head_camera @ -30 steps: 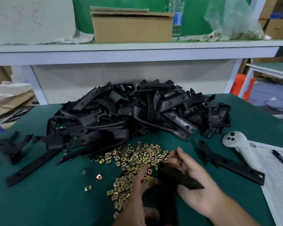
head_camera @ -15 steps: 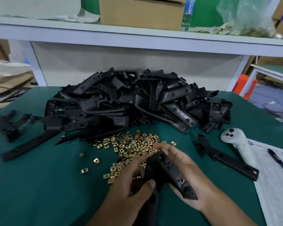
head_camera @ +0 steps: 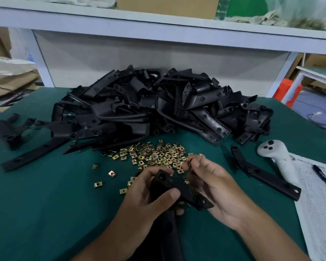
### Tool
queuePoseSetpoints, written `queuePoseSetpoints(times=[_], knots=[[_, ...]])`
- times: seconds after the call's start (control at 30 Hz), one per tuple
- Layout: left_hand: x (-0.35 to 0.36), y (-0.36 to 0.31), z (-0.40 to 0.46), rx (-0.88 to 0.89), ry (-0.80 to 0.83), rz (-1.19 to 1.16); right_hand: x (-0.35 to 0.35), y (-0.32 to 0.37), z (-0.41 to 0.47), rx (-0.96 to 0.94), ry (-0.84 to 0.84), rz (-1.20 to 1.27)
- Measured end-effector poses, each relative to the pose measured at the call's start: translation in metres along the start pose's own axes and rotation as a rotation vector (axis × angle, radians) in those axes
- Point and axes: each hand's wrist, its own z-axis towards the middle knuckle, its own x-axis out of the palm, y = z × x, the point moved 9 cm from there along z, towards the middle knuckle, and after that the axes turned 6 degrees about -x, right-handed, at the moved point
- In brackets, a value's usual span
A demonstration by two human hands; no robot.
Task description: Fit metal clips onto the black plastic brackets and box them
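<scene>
Gripping the black bracket low over the counter, the left hand wraps its thumb across the top face and curls its fingers underneath. The right hand cradles the bracket's pointed end in its palm, while its fingertips are pinched together just above the nearest clips; something small may sit between them, but I cannot tell. The bracket looks like stiff moulded plastic, light enough for one hand, with bolt holes and a raised boss that give firm purchase; holding it near the hole to be fitted, as the left hand does, should steady it against the push. Just beyond lies the scatter of brass-coloured metal clips, small, hard and springy by the look of them, likely slippery and sharp-edged, best nipped by their flat sides. Further back the heap of brackets is tangled, so pulling one free may drag others along. No box for finished parts is plainly identifiable.
</scene>
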Motion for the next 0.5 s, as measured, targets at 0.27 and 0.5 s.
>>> queuePoseSetpoints(times=[0.27, 0.5], knots=[[0.003, 0.0, 0.001, -0.032, 0.011, 0.007, 0.009, -0.002, -0.003, 0.033, 0.092, -0.002], [0.008, 0.004, 0.001, -0.047, 0.052, -0.047, 0.009, 0.001, -0.002, 0.017, 0.144, -0.02]])
